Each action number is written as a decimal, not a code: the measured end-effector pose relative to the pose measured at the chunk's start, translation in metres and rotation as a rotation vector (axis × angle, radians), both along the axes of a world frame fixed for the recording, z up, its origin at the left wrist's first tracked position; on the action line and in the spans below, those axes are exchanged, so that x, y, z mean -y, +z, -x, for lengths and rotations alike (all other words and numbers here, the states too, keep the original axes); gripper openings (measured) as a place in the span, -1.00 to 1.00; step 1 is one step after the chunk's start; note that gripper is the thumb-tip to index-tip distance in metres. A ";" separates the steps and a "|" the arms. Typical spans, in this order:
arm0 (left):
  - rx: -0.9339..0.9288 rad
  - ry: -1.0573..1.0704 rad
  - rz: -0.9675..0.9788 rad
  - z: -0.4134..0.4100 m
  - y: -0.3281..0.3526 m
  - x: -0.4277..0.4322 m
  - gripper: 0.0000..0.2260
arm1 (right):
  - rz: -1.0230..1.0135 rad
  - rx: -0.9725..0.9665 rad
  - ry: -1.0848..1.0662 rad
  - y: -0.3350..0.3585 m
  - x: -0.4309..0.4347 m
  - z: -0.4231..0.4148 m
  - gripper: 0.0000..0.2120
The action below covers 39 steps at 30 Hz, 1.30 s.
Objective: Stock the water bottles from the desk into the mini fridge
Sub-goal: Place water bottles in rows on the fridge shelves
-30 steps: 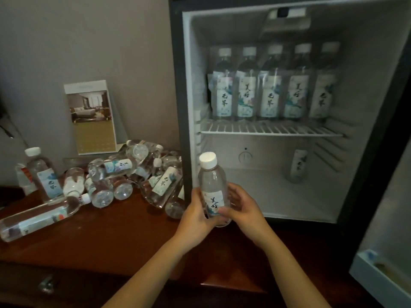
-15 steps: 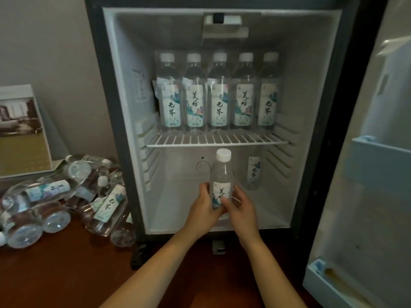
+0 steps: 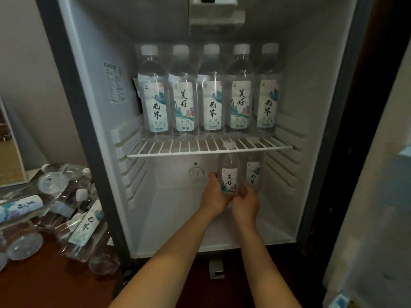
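Note:
The mini fridge (image 3: pixel 95 134) stands open in front of me. Both my hands hold one clear water bottle (image 3: pixel 230 174) upright deep in the lower compartment, under the wire shelf (image 3: pixel 200 150). My left hand (image 3: pixel 214 196) wraps its left side and my right hand (image 3: pixel 245 202) cups its base from the right. Another bottle (image 3: pixel 253 173) stands just to its right at the back. Several labelled bottles (image 3: pixel 210 92) stand in a row on the wire shelf. A pile of bottles (image 3: pixel 73 210) lies on the wooden desk (image 3: pixel 44 283) at the left.
The open fridge door (image 3: pixel 375 174) fills the right side. The left part of the lower fridge floor (image 3: pixel 173 223) is bare. A framed card (image 3: pixel 9 156) leans on the wall at the far left. A small hinge bracket (image 3: pixel 215 268) sits below the fridge front.
Both hands carried the bottle from above the desk into the fridge's lower compartment, up to the bottle at the back. The view moved closer to the fridge.

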State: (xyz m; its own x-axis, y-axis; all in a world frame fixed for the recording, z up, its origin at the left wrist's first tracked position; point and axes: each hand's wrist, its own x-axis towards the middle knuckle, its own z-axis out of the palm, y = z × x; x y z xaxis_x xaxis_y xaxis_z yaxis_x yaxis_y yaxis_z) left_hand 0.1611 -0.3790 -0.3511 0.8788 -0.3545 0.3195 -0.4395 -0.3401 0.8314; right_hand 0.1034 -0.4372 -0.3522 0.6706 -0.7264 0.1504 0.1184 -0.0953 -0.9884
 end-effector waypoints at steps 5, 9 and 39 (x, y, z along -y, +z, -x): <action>-0.020 0.018 0.031 -0.019 0.001 0.015 -0.43 | 0.048 0.005 0.027 -0.002 0.010 -0.017 -0.49; -0.017 0.011 0.045 -0.027 0.000 0.020 -0.43 | 0.122 -0.015 0.021 -0.007 0.015 -0.023 -0.50; 0.066 0.113 -0.019 0.090 0.001 -0.152 -0.86 | -0.015 0.123 0.392 -0.010 -0.103 0.045 -0.79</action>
